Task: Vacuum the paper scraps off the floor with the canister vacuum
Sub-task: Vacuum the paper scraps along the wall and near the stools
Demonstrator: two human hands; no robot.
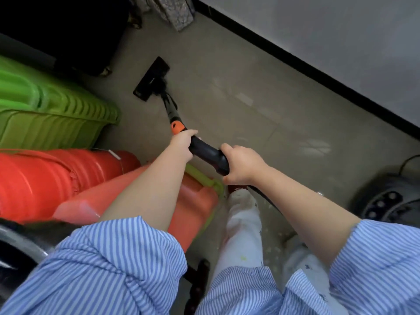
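Head view looks down on a bare grey-beige floor, which fills the middle of the scene and carries a few pale blurred patches that may be paper scraps, though the blur makes that uncertain. Beyond the floor a pale wall runs diagonally, edged by a black skirting strip. On the other side of the floor from the wall lies a ribbed green bin, and just beside it, nearer the person, ribbed orange containers lie on their sides. A dark rounded appliance with a row of dots sits on the floor near the skirting, at the frame's edge; what it is cannot be told. The vacuum wand, black with an orange collar, slants down across the floor, and its flat black floor head rests on the floor near the green bin. The left hand grips the wand just below the orange collar; the right hand wraps around the curved black handle behind it. Both arms wear rolled blue-striped sleeves.
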